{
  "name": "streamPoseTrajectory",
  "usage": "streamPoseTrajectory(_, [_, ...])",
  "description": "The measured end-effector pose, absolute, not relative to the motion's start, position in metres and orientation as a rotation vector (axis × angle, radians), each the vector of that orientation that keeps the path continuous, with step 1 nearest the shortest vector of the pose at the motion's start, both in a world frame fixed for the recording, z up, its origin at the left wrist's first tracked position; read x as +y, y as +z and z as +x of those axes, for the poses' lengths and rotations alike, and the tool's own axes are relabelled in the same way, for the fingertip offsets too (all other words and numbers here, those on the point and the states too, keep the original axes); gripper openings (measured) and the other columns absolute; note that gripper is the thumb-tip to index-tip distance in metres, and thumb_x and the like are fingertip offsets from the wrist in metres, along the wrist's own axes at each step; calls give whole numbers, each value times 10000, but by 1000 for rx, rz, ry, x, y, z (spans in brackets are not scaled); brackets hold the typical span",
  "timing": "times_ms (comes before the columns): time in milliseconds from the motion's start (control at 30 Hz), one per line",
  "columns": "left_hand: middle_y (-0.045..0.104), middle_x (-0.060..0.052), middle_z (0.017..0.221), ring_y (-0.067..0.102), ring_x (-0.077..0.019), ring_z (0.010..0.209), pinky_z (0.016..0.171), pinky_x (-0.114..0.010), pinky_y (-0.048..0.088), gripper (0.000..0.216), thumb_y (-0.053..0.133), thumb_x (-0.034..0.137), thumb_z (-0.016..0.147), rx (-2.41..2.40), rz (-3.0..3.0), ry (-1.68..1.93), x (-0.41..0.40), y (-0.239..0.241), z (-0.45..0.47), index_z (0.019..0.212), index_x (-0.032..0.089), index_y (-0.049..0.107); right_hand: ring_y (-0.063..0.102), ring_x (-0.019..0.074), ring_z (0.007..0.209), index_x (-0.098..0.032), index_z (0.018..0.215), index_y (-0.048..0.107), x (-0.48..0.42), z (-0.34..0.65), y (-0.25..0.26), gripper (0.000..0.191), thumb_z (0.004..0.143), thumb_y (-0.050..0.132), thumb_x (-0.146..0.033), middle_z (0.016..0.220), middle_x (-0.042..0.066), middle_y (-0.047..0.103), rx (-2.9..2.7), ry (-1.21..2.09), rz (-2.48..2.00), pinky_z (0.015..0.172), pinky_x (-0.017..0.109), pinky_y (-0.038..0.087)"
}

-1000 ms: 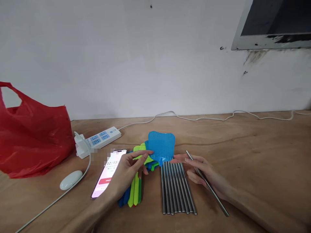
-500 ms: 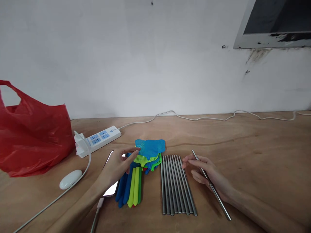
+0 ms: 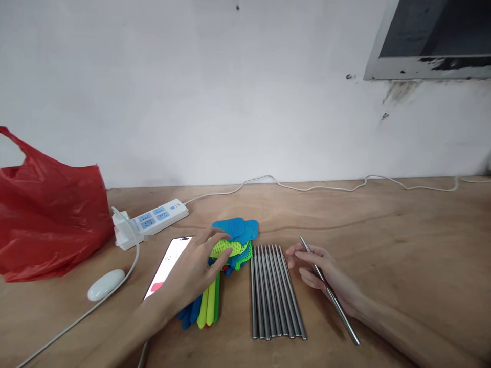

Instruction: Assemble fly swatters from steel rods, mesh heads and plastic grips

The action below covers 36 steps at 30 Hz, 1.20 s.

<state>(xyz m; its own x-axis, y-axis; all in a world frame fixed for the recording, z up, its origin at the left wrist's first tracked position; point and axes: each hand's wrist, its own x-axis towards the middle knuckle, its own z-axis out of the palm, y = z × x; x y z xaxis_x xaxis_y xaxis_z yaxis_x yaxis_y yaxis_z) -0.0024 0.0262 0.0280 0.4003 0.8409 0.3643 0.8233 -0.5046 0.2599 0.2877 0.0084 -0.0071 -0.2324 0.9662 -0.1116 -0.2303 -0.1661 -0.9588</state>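
Note:
My left hand (image 3: 199,260) reaches over the pile of blue and yellow-green mesh fly swatter heads (image 3: 247,230). Its thumb and fingers are apart; whether they touch the mesh I cannot tell. Below it lie blue, yellow and green handles (image 3: 207,309), partly covered by the hand. In my right hand (image 3: 326,273) a slim silver metal rod (image 3: 341,312) slants across, its thin end pointing up and away. Several similar metal rods (image 3: 276,296) lie side by side on the wooden table, between the handles and my right hand.
A lit phone (image 3: 169,263) lies partly under my left forearm. Farther left are a white power strip (image 3: 157,220) with a plug and cable, a white oval device (image 3: 106,284) and a red plastic bag (image 3: 57,220). A thin cord (image 3: 307,189) runs along the wall.
My left hand has moved right and nearer, now over the handles, and the phone shows more. The top blue swatter head has shifted left. My right hand keeps the rod nearly still.

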Motion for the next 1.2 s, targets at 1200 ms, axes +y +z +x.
streamPoseTrajectory(1200, [554,-153,1417,503,-382,1293,1028,-617,427,531,371,529,1026,1455,2762,263,9,23,24,1398,191,543,400,102,424,-188,638,651,10,289,-8,511,815,582,-662,447,-18,527,-1102,1332,-1228,420,232,234])
